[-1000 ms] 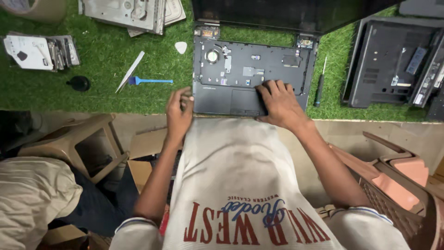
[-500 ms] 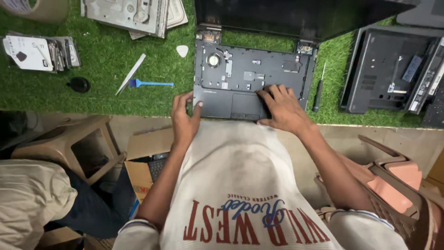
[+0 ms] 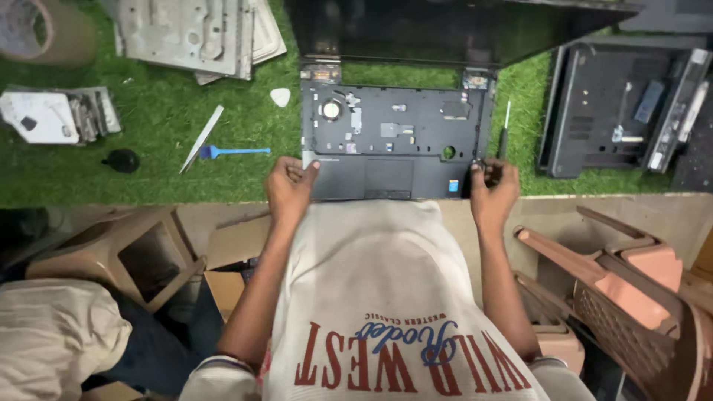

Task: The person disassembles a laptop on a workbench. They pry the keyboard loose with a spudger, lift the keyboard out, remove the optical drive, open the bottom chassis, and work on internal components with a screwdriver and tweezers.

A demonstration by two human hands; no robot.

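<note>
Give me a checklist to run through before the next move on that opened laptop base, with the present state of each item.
1. Left hand on the near left corner of the laptop base: ok.
2. Right hand at the near right corner: ok.
3. Keyboard out, inner deck exposed: ok.
4. All deck screws removed: cannot tell.
5. Screwdriver within reach, lying beside the base's right edge: ok.
6. Blue brush and white pick lying apart from the base on the green mat: ok.

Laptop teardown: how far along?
Done: the keyboard is off the laptop base, leaving its bay bare. In hand: left hand and right hand grip the palmrest's front corners. Left: palmrest and screen remain attached; screwdriver lies beside.
</note>
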